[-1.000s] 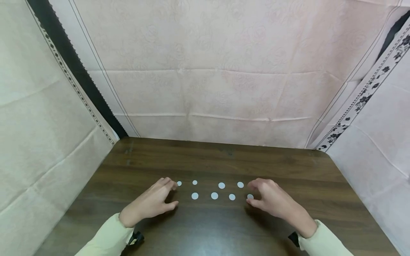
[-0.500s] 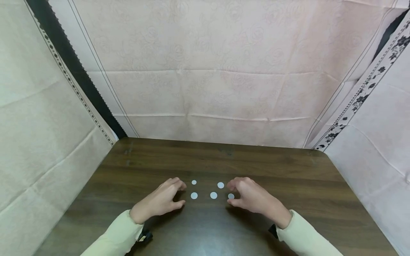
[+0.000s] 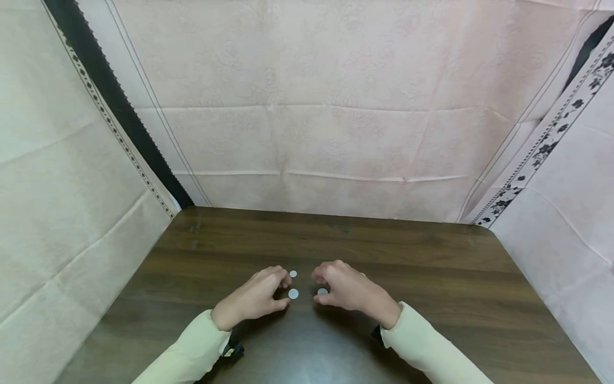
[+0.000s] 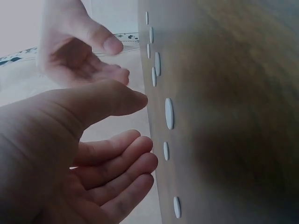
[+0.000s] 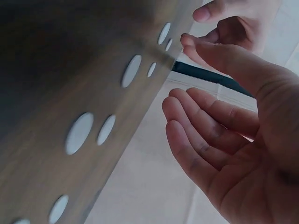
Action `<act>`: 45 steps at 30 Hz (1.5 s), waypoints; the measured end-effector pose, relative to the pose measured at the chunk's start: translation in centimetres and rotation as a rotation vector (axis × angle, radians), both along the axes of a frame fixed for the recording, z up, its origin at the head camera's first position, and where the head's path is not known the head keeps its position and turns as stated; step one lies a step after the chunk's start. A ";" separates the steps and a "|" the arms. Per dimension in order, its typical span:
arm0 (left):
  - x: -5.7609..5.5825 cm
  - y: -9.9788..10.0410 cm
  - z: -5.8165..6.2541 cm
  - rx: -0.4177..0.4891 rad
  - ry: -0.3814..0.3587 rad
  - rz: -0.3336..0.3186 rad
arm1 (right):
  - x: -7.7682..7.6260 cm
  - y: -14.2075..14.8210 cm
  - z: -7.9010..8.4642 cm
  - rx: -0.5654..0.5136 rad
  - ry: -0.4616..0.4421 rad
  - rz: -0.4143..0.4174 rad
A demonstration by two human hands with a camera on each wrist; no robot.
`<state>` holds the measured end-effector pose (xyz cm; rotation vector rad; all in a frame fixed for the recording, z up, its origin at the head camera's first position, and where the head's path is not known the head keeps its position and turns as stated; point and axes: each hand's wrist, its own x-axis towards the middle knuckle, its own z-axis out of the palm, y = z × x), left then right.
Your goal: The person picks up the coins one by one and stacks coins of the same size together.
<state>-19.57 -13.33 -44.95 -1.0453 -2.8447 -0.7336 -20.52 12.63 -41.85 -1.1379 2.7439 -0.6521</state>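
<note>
Several flat white round discs lie in two rows on the brown wooden table. In the head view a disc point(image 3: 293, 294) and a smaller far disc point(image 3: 293, 273) show between the hands. My left hand point(image 3: 254, 293) hovers just left of them, fingers loosely bent, thumb apart. My right hand point(image 3: 352, 288) hovers over the row's right part, partly covering a near disc point(image 3: 322, 292) and hiding others. Both wrist views show palms facing each other with nothing held. A large disc point(image 4: 169, 113) lies beside the left fingers, and another disc point(image 5: 79, 133) is left of the right fingers.
The wooden table point(image 3: 336, 240) ends at a back edge against a pale patterned cloth point(image 3: 307, 138). More cloth hangs at the left point(image 3: 72, 213) and right point(image 3: 566, 213). Each wrist carries a dark band, partly under a pale sleeve point(image 3: 192, 346).
My right hand has moved well to the left over the discs, covering more of them. My left hand has shifted a little to the right. The hands are closer together.
</note>
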 end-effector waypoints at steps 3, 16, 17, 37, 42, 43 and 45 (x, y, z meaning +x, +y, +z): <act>-0.1 0.2 0.1 -0.009 -0.016 0.004 | -0.5 -1.0 0.2 0.005 -0.004 0.027; -0.9 1.2 -0.2 -0.035 -0.077 -0.018 | -1.6 -4.0 -0.8 0.040 -0.091 0.045; -1.0 1.3 -0.2 -0.032 -0.076 -0.023 | -1.7 -4.1 -0.8 0.040 -0.094 0.046; -1.2 1.1 -1.2 0.013 -0.081 -0.037 | -2.4 -4.9 -2.0 0.034 -0.119 0.038; -1.3 1.2 -1.3 0.019 -0.080 -0.045 | -2.2 -5.0 -2.1 0.049 -0.114 0.015; -1.3 1.2 -1.3 0.019 -0.080 -0.046 | -2.1 -5.1 -2.1 0.052 -0.112 0.010; -1.3 1.2 -1.3 0.022 -0.077 -0.046 | -2.1 -5.1 -2.1 0.061 -0.105 0.003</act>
